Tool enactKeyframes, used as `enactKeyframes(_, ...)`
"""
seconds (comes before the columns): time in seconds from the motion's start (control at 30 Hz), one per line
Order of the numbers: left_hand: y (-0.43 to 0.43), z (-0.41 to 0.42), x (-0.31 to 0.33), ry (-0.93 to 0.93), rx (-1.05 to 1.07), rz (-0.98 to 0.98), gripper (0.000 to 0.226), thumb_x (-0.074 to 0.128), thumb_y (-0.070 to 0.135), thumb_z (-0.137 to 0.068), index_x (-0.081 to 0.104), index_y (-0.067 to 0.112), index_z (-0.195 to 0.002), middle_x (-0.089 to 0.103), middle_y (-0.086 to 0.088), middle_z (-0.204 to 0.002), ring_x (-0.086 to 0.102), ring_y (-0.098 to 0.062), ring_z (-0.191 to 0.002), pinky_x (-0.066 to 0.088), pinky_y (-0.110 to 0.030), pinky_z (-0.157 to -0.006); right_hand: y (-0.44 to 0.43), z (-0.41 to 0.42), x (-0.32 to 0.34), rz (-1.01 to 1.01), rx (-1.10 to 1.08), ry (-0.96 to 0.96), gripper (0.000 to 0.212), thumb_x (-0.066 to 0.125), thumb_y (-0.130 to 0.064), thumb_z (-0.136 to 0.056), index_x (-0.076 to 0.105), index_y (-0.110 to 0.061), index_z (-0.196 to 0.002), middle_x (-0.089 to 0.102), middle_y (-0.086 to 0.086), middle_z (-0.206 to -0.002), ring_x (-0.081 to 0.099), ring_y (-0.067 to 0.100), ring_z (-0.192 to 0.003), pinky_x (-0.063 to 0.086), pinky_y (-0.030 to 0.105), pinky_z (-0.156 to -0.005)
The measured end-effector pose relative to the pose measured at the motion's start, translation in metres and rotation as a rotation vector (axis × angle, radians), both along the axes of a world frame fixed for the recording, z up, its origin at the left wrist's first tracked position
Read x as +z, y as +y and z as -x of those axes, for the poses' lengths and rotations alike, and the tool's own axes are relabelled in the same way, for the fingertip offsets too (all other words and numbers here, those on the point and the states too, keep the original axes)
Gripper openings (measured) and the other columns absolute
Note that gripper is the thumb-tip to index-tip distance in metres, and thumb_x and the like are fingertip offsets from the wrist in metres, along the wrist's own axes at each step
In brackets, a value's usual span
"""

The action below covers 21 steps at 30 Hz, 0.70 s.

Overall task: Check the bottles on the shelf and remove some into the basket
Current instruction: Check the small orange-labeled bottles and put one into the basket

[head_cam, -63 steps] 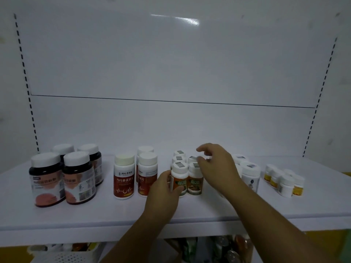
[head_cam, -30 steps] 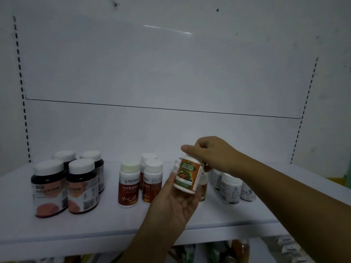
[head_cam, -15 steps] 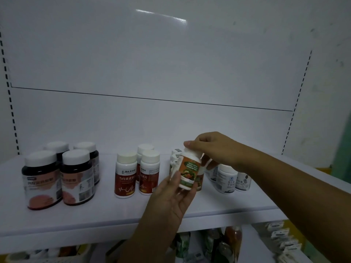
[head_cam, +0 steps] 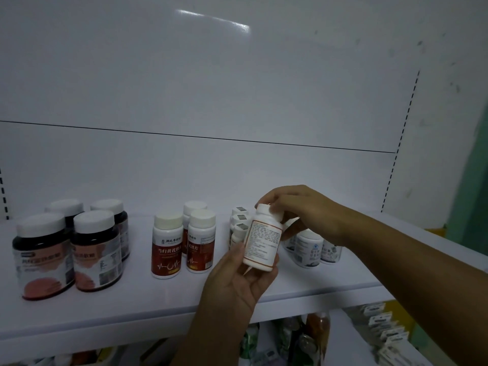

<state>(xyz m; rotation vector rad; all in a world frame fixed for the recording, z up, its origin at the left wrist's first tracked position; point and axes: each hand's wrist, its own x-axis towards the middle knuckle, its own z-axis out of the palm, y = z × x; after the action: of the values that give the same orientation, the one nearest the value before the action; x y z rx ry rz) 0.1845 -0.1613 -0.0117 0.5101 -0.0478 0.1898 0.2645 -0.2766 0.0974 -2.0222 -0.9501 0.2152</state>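
We held small white bottle (head_cam: 262, 239) up in front of shelf (head_cam: 132, 307), tilted, tiny-print side facing us. Our left hand (head_cam: 237, 281) cupped its bottom, fingers curled round it. Our right hand (head_cam: 303, 210) pinched its top. Dark jars (head_cam: 43, 257) stood far left on shelf, red-label bottles (head_cam: 167, 249) in middle.

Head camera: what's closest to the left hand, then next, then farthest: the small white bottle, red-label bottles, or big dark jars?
1. small white bottle: held in the left hand.
2. red-label bottles: on the shelf, just to the hand's left.
3. big dark jars: far left end of the shelf.
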Motion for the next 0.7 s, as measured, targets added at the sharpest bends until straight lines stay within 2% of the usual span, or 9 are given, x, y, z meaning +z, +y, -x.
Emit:
enactKeyframes(0.07,-0.002,-0.003,-0.002,0.001,0.153,-0.124,0.044,0.062,0.016,-0.064,0.060,0.007,-0.107,0.072,-0.015,-0.102,0.071,-0.028,-0.089,0.060,-0.037,-0.065,0.002,0.002,-0.003,0.067,-0.094,-0.040,0.038,0.043,-0.045,-0.093,0.063,-0.014,-0.100,0.068,0.005,-0.095,0.069,0.020,-0.080,0.059,0.031,-0.070)
enactKeyframes(0.13,-0.005,-0.005,-0.004,0.034,0.300,-0.280,0.047,0.067,0.017,-0.057,0.061,0.012,-0.104,0.071,-0.009,-0.105,0.069,-0.025,-0.095,0.060,-0.035,-0.071,0.004,0.000,-0.006,0.131,-0.176,-0.087,0.050,0.046,-0.057,-0.087,0.066,-0.012,-0.096,0.071,0.004,-0.086,0.071,0.019,-0.073,0.060,0.030,-0.069)
enactKeyframes(0.2,-0.007,-0.005,-0.005,0.063,0.428,-0.419,0.050,0.071,0.020,-0.050,0.062,0.017,-0.099,0.069,-0.003,-0.106,0.068,-0.022,-0.097,0.058,-0.033,-0.074,0.003,-0.001,-0.005,0.108,-0.176,-0.060,0.048,0.052,-0.054,-0.086,0.069,-0.010,-0.093,0.073,0.004,-0.081,0.072,0.018,-0.069,0.060,0.028,-0.068)
enactKeyframes(0.27,-0.009,-0.005,-0.006,0.050,0.508,-0.507,0.048,0.072,0.021,-0.051,0.061,0.023,-0.097,0.069,0.002,-0.104,0.070,-0.016,-0.093,0.058,-0.025,-0.070,0.000,-0.001,-0.002,0.054,-0.127,-0.005,0.038,0.054,-0.045,-0.089,0.070,-0.010,-0.092,0.074,0.004,-0.082,0.072,0.018,-0.069,0.059,0.025,-0.065)
enactKeyframes(0.33,-0.008,-0.004,-0.005,0.026,0.487,-0.474,0.045,0.069,0.023,-0.055,0.061,0.022,-0.099,0.071,0.002,-0.103,0.070,-0.012,-0.090,0.057,-0.022,-0.067,-0.003,-0.002,0.000,-0.020,-0.105,0.038,0.029,0.054,-0.033,-0.091,0.069,-0.009,-0.093,0.074,0.007,-0.084,0.072,0.019,-0.070,0.058,0.024,-0.063)
enactKeyframes(0.43,-0.008,-0.004,0.000,-0.018,0.178,-0.173,0.043,0.061,0.026,-0.065,0.061,0.011,-0.106,0.072,-0.013,-0.104,0.071,-0.027,-0.091,0.060,-0.035,-0.066,-0.004,-0.004,-0.001,-0.121,-0.096,0.088,0.028,0.049,-0.019,-0.092,0.065,0.002,-0.100,0.071,0.014,-0.091,0.071,0.020,-0.070,0.056,0.023,-0.060)
enactKeyframes(0.5,-0.007,-0.002,0.004,-0.008,0.011,-0.104,0.044,0.056,0.026,-0.069,0.060,0.006,-0.108,0.071,-0.021,-0.104,0.071,-0.036,-0.086,0.060,-0.038,-0.059,-0.004,-0.003,-0.001,-0.159,-0.066,0.093,0.025,0.044,-0.013,-0.092,0.067,-0.005,-0.098,0.070,0.013,-0.096,0.070,0.019,-0.075,0.055,0.021,-0.059)
enactKeyframes(0.6,-0.009,-0.005,0.003,-0.032,0.142,-0.232,0.041,0.061,0.017,-0.065,0.061,0.010,-0.105,0.073,-0.015,-0.100,0.071,-0.031,-0.087,0.060,-0.033,-0.062,-0.003,-0.004,-0.003,-0.203,-0.041,0.124,0.025,0.042,-0.016,-0.095,0.067,-0.018,-0.095,0.069,0.007,-0.101,0.069,0.017,-0.080,0.056,0.021,-0.061)
enactKeyframes(0.7,-0.009,-0.011,-0.002,-0.012,0.464,-0.464,0.040,0.071,0.007,-0.060,0.062,0.020,-0.097,0.075,0.007,-0.093,0.071,-0.013,-0.087,0.058,-0.024,-0.064,-0.003,-0.008,-0.005,-0.097,-0.106,0.025,0.028,0.046,-0.044,-0.093,0.065,-0.023,-0.090,0.069,-0.001,-0.092,0.070,0.014,-0.073,0.057,0.020,-0.061)
